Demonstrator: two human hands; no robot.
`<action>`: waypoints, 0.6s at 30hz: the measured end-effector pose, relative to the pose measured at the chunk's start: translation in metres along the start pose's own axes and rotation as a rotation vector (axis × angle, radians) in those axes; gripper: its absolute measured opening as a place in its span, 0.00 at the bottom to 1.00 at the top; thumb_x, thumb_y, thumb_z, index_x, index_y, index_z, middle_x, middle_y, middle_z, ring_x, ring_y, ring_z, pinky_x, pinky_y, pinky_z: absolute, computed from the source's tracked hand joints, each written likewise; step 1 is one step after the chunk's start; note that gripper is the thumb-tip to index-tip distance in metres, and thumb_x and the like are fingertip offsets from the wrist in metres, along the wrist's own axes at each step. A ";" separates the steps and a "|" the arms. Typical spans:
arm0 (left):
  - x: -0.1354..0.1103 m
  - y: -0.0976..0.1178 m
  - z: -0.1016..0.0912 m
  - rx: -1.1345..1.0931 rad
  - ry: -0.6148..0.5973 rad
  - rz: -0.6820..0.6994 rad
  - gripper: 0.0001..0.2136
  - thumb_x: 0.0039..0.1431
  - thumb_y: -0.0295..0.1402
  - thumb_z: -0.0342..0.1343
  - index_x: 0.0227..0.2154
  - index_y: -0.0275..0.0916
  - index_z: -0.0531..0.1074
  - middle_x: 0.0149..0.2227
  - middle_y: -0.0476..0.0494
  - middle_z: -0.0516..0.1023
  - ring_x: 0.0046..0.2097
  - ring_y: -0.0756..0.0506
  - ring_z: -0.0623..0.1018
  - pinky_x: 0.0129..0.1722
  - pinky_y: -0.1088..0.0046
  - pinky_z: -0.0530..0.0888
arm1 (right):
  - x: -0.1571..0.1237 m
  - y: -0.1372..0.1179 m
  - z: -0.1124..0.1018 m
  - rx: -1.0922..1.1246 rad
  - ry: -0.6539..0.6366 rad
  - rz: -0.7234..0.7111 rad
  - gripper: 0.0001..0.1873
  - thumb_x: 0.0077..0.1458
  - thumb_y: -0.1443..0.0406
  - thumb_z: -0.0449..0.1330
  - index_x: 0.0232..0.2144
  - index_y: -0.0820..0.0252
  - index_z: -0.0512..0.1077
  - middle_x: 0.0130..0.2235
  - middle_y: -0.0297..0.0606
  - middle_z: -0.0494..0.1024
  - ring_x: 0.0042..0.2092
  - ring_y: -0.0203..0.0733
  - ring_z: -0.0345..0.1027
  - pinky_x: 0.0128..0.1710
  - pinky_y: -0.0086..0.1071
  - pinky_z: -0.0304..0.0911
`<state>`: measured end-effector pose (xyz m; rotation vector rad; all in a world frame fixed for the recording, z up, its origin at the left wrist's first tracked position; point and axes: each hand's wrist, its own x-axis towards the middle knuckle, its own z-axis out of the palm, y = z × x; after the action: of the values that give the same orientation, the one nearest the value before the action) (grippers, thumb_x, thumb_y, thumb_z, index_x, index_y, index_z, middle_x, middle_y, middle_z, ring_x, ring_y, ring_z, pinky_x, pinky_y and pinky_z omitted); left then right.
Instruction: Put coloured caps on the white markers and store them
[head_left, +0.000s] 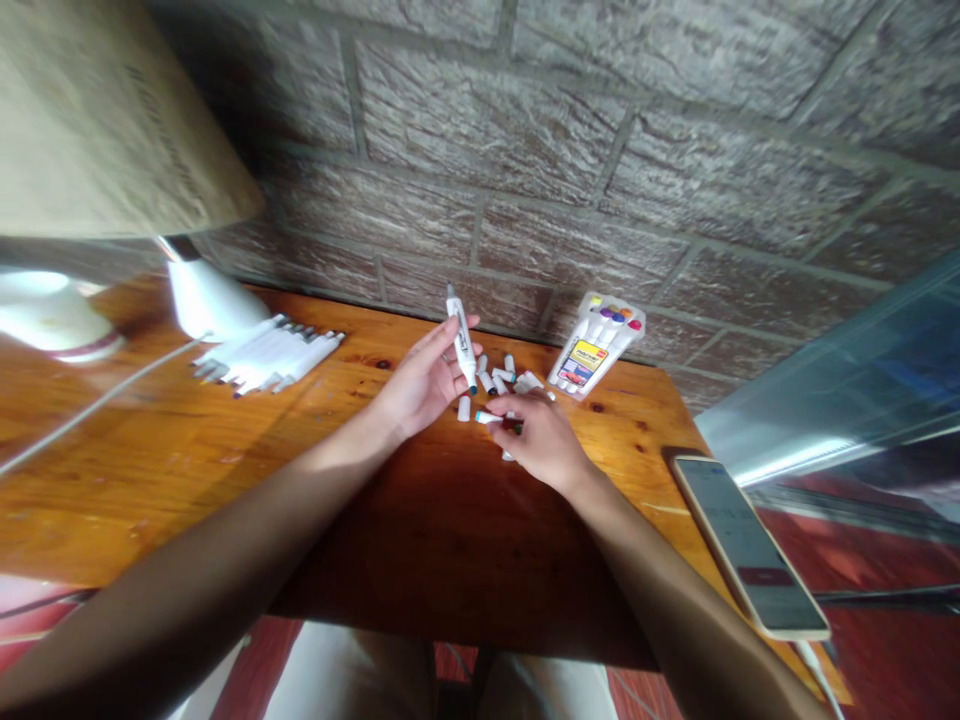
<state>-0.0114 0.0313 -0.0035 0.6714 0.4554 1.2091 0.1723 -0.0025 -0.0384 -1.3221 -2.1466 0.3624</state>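
My left hand [429, 382] is closed around a white marker [462, 340], which stands tilted with its bare tip pointing up and a dark teal end below. Just right of it, my right hand [541, 432] pinches a small white marker cap [489, 417] with a light blue end. Several loose caps [501, 376] lie on the wooden table behind and between the hands, some partly hidden by my right fingers. One more cap [464, 408] lies right below the marker.
A clear case of markers [596, 345] stands against the brick wall. On the left, several white markers [274, 352] lie in a pile beside the lamp base [214, 300] and a white cup [56, 315]. A phone [750, 545] with a cable rests at the right table edge [694, 425].
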 end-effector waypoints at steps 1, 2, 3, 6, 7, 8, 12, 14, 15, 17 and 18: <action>0.000 -0.001 -0.001 0.009 -0.006 0.002 0.12 0.58 0.38 0.65 0.42 0.39 0.78 0.27 0.50 0.80 0.25 0.53 0.76 0.26 0.79 0.73 | 0.000 0.000 0.001 -0.006 -0.004 -0.011 0.07 0.54 0.70 0.64 0.36 0.56 0.80 0.39 0.39 0.85 0.43 0.50 0.77 0.48 0.43 0.70; 0.001 -0.002 -0.002 0.013 -0.011 0.004 0.13 0.57 0.38 0.66 0.42 0.39 0.78 0.27 0.50 0.80 0.25 0.52 0.76 0.26 0.79 0.74 | 0.000 0.000 0.000 -0.002 -0.003 -0.022 0.07 0.55 0.70 0.64 0.36 0.56 0.79 0.39 0.39 0.84 0.44 0.50 0.77 0.48 0.44 0.70; 0.001 -0.002 -0.002 0.015 -0.015 0.007 0.13 0.56 0.38 0.67 0.42 0.39 0.78 0.27 0.50 0.80 0.26 0.52 0.76 0.26 0.78 0.74 | -0.001 0.000 -0.002 0.011 0.008 -0.029 0.07 0.56 0.69 0.63 0.37 0.57 0.79 0.39 0.39 0.84 0.44 0.49 0.77 0.48 0.43 0.70; 0.001 -0.001 -0.001 0.009 -0.013 0.014 0.13 0.55 0.38 0.67 0.41 0.38 0.78 0.26 0.50 0.80 0.25 0.52 0.76 0.26 0.79 0.73 | -0.005 -0.001 -0.015 0.071 0.064 -0.038 0.07 0.57 0.69 0.62 0.39 0.58 0.77 0.38 0.39 0.83 0.39 0.45 0.76 0.43 0.38 0.70; 0.001 0.000 0.000 0.007 -0.008 0.015 0.13 0.55 0.38 0.67 0.41 0.38 0.78 0.26 0.51 0.80 0.25 0.53 0.76 0.26 0.79 0.73 | -0.007 -0.001 -0.020 0.089 0.083 -0.046 0.07 0.57 0.69 0.62 0.39 0.59 0.77 0.38 0.40 0.83 0.38 0.43 0.76 0.41 0.36 0.70; 0.000 0.001 0.001 0.005 -0.003 0.016 0.13 0.55 0.38 0.67 0.41 0.38 0.78 0.26 0.51 0.79 0.25 0.53 0.76 0.26 0.79 0.73 | -0.009 -0.003 -0.024 0.106 0.093 -0.062 0.07 0.57 0.69 0.61 0.38 0.59 0.77 0.38 0.39 0.82 0.37 0.41 0.75 0.39 0.34 0.69; -0.001 0.002 0.002 0.009 0.001 0.013 0.12 0.56 0.39 0.66 0.41 0.38 0.78 0.25 0.51 0.79 0.25 0.53 0.75 0.25 0.79 0.72 | -0.014 -0.014 -0.025 0.153 0.043 -0.100 0.10 0.53 0.72 0.62 0.38 0.58 0.78 0.34 0.36 0.79 0.32 0.37 0.72 0.35 0.30 0.67; -0.001 0.002 0.002 0.009 -0.004 0.007 0.13 0.56 0.39 0.66 0.41 0.38 0.78 0.25 0.51 0.78 0.25 0.53 0.75 0.25 0.79 0.72 | -0.015 -0.020 -0.017 0.161 -0.017 -0.094 0.14 0.51 0.74 0.61 0.40 0.57 0.78 0.31 0.33 0.78 0.31 0.36 0.71 0.34 0.29 0.66; -0.001 0.002 0.002 0.008 -0.006 0.005 0.13 0.56 0.39 0.66 0.41 0.38 0.78 0.25 0.51 0.78 0.25 0.53 0.75 0.25 0.79 0.71 | -0.015 -0.023 -0.012 0.159 -0.043 -0.096 0.14 0.51 0.74 0.61 0.40 0.57 0.78 0.30 0.32 0.78 0.30 0.36 0.71 0.34 0.29 0.66; -0.001 0.001 0.002 0.008 -0.003 0.004 0.13 0.56 0.39 0.66 0.41 0.38 0.78 0.25 0.51 0.78 0.25 0.53 0.74 0.25 0.80 0.71 | -0.016 -0.026 -0.004 0.154 -0.076 -0.104 0.14 0.51 0.74 0.61 0.40 0.57 0.78 0.31 0.33 0.78 0.30 0.36 0.71 0.34 0.29 0.67; -0.001 0.002 0.002 0.009 0.001 0.005 0.13 0.56 0.40 0.66 0.41 0.38 0.78 0.25 0.51 0.77 0.25 0.53 0.74 0.25 0.80 0.71 | -0.016 -0.026 -0.003 0.151 -0.082 -0.106 0.14 0.52 0.74 0.61 0.40 0.57 0.78 0.31 0.33 0.79 0.31 0.37 0.72 0.35 0.30 0.67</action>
<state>-0.0117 0.0301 -0.0011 0.6801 0.4604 1.2123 0.1607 -0.0292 -0.0282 -1.1222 -2.1992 0.5323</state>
